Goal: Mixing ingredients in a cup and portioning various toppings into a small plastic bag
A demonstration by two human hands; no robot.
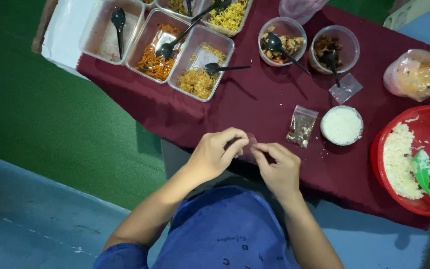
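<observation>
Small clear bag [249, 148]: you pinch it between both hands at the near edge of the maroon tablecloth [255, 107]; it looks empty, though it is mostly hidden
Left hand [216, 152]: your fingers are curled together, thumb and fingertips nipped on the bag's left side
Right hand [277, 167]: closed the same way on the bag's right side, fingertips almost meeting your left
Done so far: one little bag of dark filling [302, 126] lies just beyond your right hand, beside a round tub of white rice [342, 125]
Left to do: by my reading the bag you hold is unfilled and only being worked open
Within reach: red bowl of rice [424, 154] with a green spoon [426, 187] to your right; trays of toppings [175, 50] well beyond
</observation>
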